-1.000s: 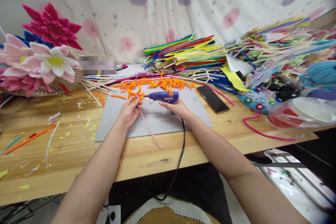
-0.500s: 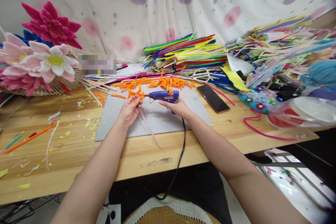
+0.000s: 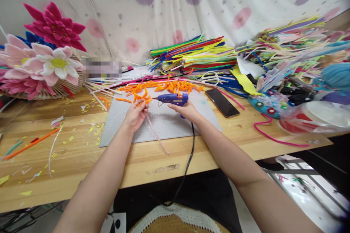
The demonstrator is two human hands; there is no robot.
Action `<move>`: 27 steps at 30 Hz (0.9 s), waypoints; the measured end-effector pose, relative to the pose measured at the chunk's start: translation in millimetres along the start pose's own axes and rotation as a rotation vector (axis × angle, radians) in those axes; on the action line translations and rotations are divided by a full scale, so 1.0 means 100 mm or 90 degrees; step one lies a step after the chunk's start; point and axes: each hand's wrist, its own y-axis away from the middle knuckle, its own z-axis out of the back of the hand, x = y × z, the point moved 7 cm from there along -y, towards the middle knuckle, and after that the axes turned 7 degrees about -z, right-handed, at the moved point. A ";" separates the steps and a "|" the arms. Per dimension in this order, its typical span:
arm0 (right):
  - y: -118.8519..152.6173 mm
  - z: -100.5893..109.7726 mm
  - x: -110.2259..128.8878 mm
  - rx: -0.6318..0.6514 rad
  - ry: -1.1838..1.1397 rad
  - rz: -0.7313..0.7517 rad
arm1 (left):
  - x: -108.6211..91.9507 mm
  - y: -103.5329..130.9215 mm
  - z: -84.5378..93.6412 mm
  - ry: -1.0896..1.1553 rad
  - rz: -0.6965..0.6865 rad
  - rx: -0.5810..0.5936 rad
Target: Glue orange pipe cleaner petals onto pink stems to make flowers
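Note:
Between the fingers of my left hand (image 3: 136,114) is an orange pipe-cleaner flower (image 3: 142,96), its petals curling upward. A pale pink stem (image 3: 157,136) slants down from beneath that hand toward the table's front. My right hand (image 3: 186,110) is wrapped round a blue glue gun (image 3: 172,98). The gun's nozzle points left and ends close to the flower; whether they touch I cannot tell. Its black cord (image 3: 188,164) hangs over the table's front edge. Both hands are above a grey cutting mat (image 3: 117,123). Bent orange pipe-cleaner pieces (image 3: 177,86) lie along the mat's far edge.
A phone (image 3: 222,102) lies at the mat's right. Scissors (image 3: 210,78) and bundled coloured pipe cleaners (image 3: 191,54) are behind. Fuzzy flowers (image 3: 57,62) stand at left, near yellow scraps (image 3: 94,127). A plastic-wrapped tub (image 3: 308,116) sits at right.
The glue gun in my right hand has shifted slightly right, its nozzle drawing a little away from the orange flower. My left hand stays almost in place.

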 end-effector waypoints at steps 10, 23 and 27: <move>0.03 -0.03 0.04 0.027 0.005 0.026 | 0.01 0.00 0.00 0.005 0.007 -0.005; 0.07 0.07 0.09 0.008 0.011 0.014 | 0.00 0.01 -0.02 -0.004 0.004 0.008; 0.05 0.00 0.08 0.038 0.000 0.036 | 0.00 0.02 -0.03 -0.013 0.002 0.011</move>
